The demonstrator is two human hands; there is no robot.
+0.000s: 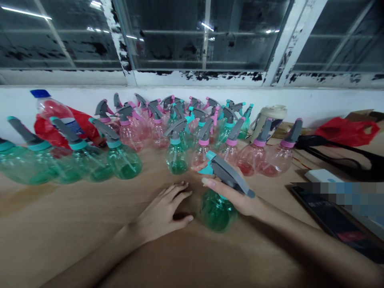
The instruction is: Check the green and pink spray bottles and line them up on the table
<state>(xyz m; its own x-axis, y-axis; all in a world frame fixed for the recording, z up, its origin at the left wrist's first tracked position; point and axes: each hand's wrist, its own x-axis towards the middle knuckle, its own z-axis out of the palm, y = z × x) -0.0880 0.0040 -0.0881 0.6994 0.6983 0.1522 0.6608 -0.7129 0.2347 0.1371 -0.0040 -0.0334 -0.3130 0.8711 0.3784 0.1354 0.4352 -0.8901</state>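
My right hand [237, 196] is wrapped round the neck and grey-and-teal trigger head of a green spray bottle [218, 214], which stands near the table's middle, slightly blurred. Just left of it, my left hand [163, 212] rests low over the tabletop with fingers apart, holding nothing. Beyond the hands stands another green spray bottle [177, 158] with a teal collar. To its right is a row of pink spray bottles [274, 160] with pink collars. Several more green spray bottles [124, 162] line up on the left.
Pink and green spray bottles crowd the back by the wall. A blue-capped plastic bottle [55, 110] leans by a red bag [87, 124] at back left. On the right lie a phone [333, 220], a black strap [345, 156] and a red plastic bag [345, 130]; a pale cup [270, 118] stands behind.
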